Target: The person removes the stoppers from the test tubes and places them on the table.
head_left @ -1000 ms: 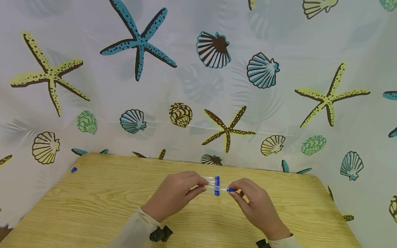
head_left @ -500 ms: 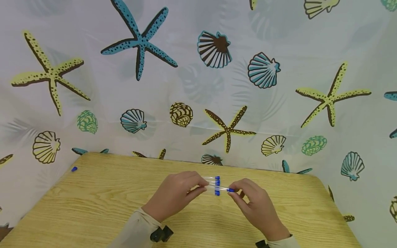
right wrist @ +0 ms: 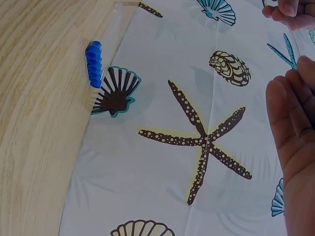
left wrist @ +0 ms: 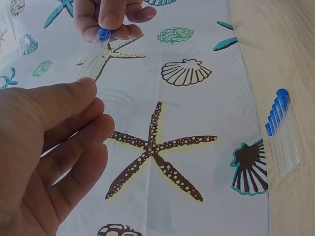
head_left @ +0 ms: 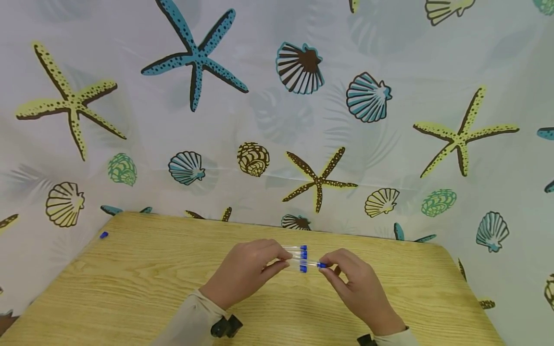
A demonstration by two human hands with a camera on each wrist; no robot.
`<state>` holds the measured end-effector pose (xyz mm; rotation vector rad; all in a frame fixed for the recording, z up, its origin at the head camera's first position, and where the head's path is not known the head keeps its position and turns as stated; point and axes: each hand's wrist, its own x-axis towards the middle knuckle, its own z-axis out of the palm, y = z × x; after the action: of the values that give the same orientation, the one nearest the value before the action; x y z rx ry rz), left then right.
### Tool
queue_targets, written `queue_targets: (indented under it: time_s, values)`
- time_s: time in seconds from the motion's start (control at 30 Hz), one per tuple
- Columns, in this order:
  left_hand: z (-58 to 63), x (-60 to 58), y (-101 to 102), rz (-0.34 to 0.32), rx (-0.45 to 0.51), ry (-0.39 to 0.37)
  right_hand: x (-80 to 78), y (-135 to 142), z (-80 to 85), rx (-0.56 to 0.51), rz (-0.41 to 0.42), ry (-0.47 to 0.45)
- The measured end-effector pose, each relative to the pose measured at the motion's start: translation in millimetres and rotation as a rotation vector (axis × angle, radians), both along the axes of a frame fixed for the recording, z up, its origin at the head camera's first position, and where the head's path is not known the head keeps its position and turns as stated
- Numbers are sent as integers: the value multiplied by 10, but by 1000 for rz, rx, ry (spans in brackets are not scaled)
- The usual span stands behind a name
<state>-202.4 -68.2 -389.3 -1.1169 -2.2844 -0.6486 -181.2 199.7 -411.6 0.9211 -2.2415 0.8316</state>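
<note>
Pinching the blue cap (head_left: pixel 321 265) in my right hand (head_left: pixel 359 290), the clear tube (head_left: pixel 310 263) in my left hand (head_left: pixel 246 271), probably two-handed for steadiness, I've got it above the table (head_left: pixel 143 278): smooth, slim, see-through. On the grainy wood lies a row of matching tubes (left wrist: pixel 288 137), caps aligned, before shell-printed cloth (head_left: pixel 277 120).

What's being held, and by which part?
A clear tube, in both hands: the right hand pinches it at the blue cap; the left hand pinches the clear part, away from the cap.
</note>
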Motion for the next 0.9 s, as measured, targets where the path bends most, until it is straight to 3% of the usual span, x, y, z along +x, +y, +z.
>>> queue_targets:
  time_s: [0.33,0.57,0.9]
  values:
    - [4,6,-4,-10,4,-16,0,-9,-2,-14,-34,32]
    - [0,-7,3,-5,4,-5,5,1,10,5,3,-11]
    - [-30,-24,0,-11,11,-2,12,-5,16,11,-4,-4]
